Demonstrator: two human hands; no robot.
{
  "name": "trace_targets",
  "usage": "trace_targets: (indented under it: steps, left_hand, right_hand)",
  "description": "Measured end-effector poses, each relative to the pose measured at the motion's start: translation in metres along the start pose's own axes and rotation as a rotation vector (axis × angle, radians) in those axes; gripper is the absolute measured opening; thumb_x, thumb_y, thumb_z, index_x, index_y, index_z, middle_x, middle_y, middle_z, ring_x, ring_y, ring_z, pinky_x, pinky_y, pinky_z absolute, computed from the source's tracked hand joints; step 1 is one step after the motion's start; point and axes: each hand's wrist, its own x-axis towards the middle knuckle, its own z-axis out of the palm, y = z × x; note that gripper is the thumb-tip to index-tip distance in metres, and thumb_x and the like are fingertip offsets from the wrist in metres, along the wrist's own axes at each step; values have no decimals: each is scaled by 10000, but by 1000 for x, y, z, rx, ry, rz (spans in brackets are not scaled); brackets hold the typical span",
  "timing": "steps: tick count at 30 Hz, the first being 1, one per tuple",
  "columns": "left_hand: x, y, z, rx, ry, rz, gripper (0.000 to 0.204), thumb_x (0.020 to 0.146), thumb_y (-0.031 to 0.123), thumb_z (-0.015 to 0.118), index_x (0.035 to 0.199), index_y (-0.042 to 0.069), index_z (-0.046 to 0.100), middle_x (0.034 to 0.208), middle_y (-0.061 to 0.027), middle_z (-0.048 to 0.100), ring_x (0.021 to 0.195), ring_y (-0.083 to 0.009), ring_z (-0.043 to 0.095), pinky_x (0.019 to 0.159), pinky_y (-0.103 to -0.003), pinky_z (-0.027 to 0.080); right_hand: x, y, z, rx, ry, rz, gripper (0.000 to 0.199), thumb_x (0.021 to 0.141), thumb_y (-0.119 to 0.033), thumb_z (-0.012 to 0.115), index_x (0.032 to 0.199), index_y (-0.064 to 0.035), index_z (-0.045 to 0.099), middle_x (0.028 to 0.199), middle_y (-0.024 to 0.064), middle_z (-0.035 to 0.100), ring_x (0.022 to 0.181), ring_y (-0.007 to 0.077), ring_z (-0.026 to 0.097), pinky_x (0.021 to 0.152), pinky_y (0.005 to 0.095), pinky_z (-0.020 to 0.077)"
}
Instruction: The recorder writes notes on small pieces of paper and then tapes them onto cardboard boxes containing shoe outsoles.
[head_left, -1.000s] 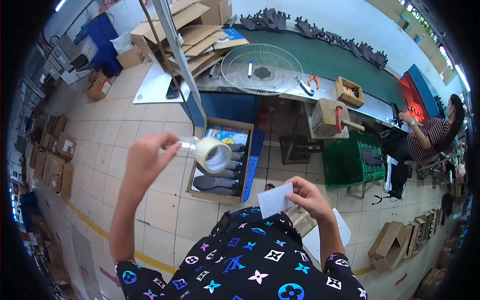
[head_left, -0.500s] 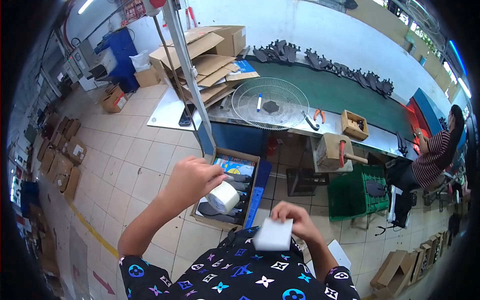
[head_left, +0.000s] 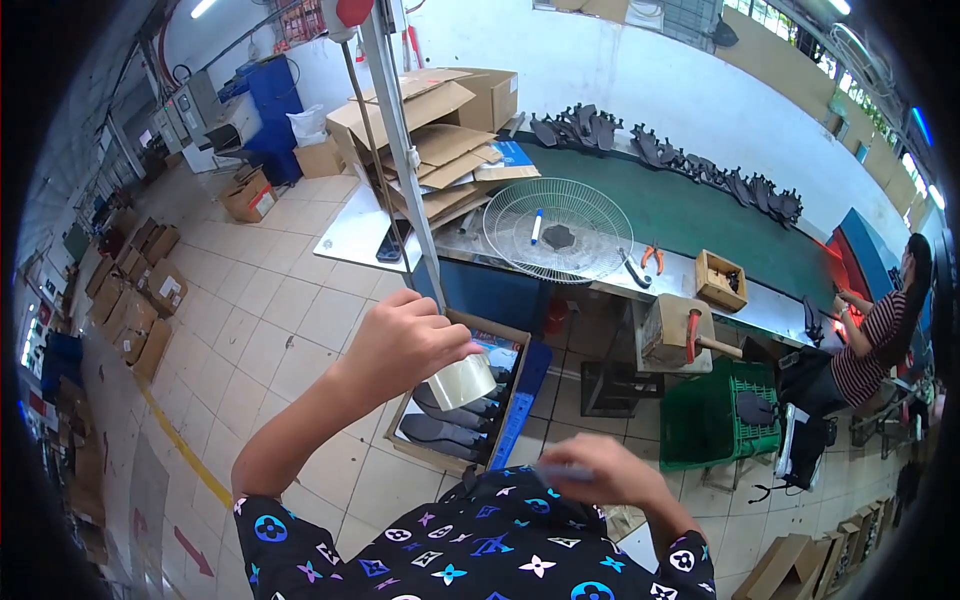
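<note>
Brown cartons (head_left: pixel 440 130) sit heaped at the counter's (head_left: pixel 700 215) left end, smaller boxes (head_left: pixel 140 300) lining the floor. Since a second ago, the left hand (head_left: pixel 400 345) has lowered the tape (head_left: pixel 462 380), which it grips, toward the chest. The right hand (head_left: pixel 590 475) has drawn in too, curled; its white paper now barely shows.

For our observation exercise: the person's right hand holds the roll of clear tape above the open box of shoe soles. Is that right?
Not quite. The head view shows the left hand holding the roll of clear tape above the open box of shoe soles; the right hand is lower, near the patterned shirt.
</note>
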Motion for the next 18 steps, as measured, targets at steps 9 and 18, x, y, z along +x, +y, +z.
trace_targets:
  steps: [9,18]
  left_hand:
    - [25,12,-24,-123,63,37,219,819,344,712,712,155,687,611,31,631,659,-124,609,645,-270,451]
    - [31,22,-38,-233,76,-37,219,782,345,755,715,141,715,600,11,627,628,-126,604,628,-287,447]
  right_hand:
    - [47,17,-16,557,926,38,162,860,-19,652,1010,7,595,942,39,601,845,94,568,722,212,447]
    - [92,31,-19,797,573,-58,220,990,-156,486,1120,13,543,1025,82,627,1001,153,598,893,353,539]
